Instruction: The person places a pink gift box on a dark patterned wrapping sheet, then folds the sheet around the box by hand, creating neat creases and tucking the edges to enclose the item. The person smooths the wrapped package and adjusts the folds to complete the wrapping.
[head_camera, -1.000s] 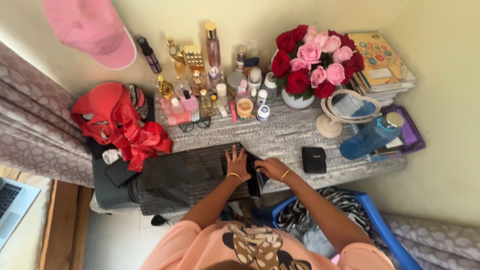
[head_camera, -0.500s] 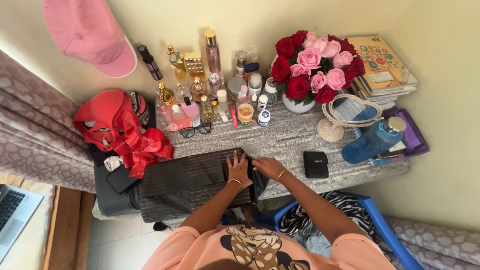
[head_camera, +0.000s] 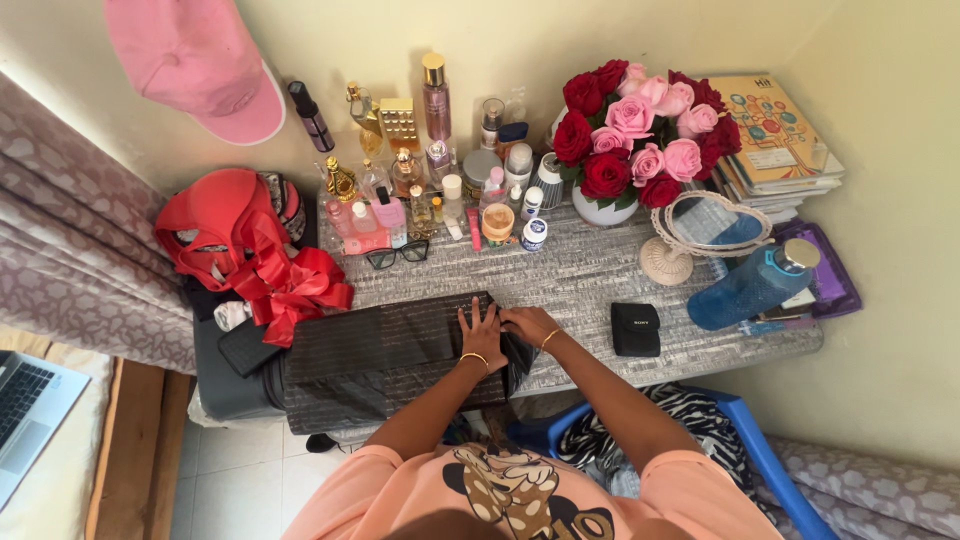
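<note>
Grey-clothed table (head_camera: 590, 280) against cream wall (head_camera: 600, 40)

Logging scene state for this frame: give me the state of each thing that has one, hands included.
left hand: flat, pressing dark striped cloth
right hand: flat on the cloth's right end
dark striped cloth: folded, overhanging table edge
blue bottle: lying tilted, capped
glasses: unfolded
black pouch: closed
pink cap: hanging on wall
</note>
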